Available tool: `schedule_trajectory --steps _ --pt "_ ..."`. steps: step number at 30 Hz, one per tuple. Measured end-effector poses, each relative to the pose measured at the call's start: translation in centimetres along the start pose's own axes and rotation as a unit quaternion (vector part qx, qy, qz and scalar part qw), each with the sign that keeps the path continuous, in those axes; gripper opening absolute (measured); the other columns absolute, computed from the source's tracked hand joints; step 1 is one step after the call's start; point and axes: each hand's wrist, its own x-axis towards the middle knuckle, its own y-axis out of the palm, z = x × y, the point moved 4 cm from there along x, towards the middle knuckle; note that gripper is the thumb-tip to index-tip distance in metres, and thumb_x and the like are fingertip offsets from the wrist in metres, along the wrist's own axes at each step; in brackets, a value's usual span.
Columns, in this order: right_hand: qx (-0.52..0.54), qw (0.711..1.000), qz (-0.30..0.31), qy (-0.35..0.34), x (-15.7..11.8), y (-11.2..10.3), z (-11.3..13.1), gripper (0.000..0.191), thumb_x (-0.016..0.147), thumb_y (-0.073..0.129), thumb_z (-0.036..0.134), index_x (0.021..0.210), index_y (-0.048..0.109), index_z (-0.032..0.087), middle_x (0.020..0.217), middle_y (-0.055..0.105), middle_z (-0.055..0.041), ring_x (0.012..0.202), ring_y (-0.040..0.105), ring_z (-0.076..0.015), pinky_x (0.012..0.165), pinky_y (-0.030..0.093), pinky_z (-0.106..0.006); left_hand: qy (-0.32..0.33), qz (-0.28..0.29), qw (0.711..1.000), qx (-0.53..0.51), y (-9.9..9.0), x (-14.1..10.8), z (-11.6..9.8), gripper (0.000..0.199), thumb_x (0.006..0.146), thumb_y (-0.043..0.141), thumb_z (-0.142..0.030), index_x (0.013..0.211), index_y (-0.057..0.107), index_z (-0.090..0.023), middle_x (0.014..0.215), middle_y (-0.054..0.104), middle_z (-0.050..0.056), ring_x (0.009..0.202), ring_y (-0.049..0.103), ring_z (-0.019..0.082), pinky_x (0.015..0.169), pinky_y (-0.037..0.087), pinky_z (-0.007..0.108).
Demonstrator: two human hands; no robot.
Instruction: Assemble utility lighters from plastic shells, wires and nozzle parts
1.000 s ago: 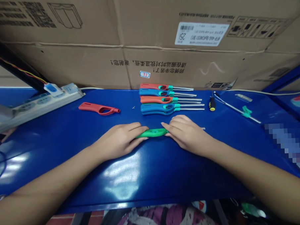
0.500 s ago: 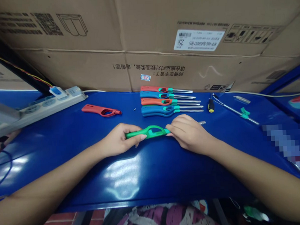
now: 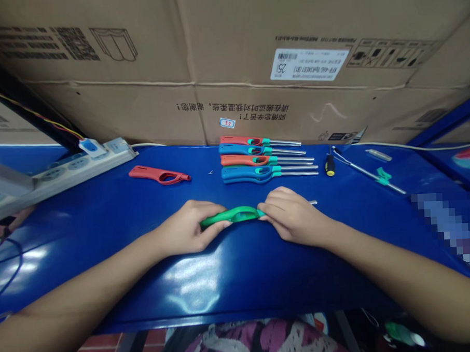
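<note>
A green lighter (image 3: 229,214) stretches left to right, left hand (image 3: 190,227) closed around its rear, right hand (image 3: 293,215) pinching its front.

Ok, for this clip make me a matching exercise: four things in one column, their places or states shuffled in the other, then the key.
Column one
1. green lighter
2. red handle
3. screwdriver
4. power strip

Column two
A. just right of the metal tubes of the lighter row
B. at the far left, with a plug in it
C. gripped by the left hand and the right hand
D. left of the lighter row, no metal tube showing at its tip

Pairs: 1-C, 2-D, 3-A, 4-B
</note>
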Motion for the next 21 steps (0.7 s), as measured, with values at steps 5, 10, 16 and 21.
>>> schedule_trajectory --steps 5,10,16,21 --pt "-0.013 0.997 0.048 0.058 0.1 -0.3 -1.2 0.02 0.099 0.051 0.023 0.099 0.068 0.011 0.083 0.068 -0.0104 0.081 0.057 -0.0229 0.078 0.042 -0.037 -0.021 0.044 0.993 0.103 0.3 0.4 -0.2 0.033 0.105 0.044 -0.036 0.128 0.061 -0.019 0.107 0.069 0.008 0.093 0.068 0.021 0.081 0.053 0.032" --pt "-0.017 0.99 0.12 0.076 0.2 -0.5 -2.1 0.021 0.096 0.058 0.032 0.086 0.065 0.016 0.081 0.065 -0.0065 0.078 0.055 -0.0207 0.077 0.039 -0.035 -0.024 0.066 0.968 0.239 1.1 0.6 -0.5 0.044 0.106 0.038 -0.035 0.145 0.046 -0.018 0.12 0.06 0.012 0.104 0.061 0.027 0.085 0.054 0.04" --pt "0.11 0.981 0.062 0.151 -0.2 -2.2 -5.2 0.026 0.098 0.057 0.039 0.083 0.066 0.02 0.08 0.067 -0.0031 0.075 0.061 -0.0173 0.072 0.046 -0.03 -0.036 0.043 0.978 0.2 1.3 0.5 -1.0 0.045 0.104 0.042 -0.035 0.145 0.044 -0.018 0.126 0.057 0.013 0.111 0.055 0.028 0.096 0.051 0.044" --pt "-0.118 0.897 -0.067 0.42 -3.2 -6.0 -10.2 0.046 0.096 0.043 0.022 0.139 0.052 0.012 0.128 0.062 -0.0213 0.114 0.062 -0.0342 0.087 0.05 -0.044 -0.068 0.042 0.989 0.122 0.4 -0.3 -0.8 0.052 0.099 0.052 -0.031 0.148 0.039 -0.018 0.132 0.054 0.013 0.121 0.052 0.027 0.104 0.048 0.044"
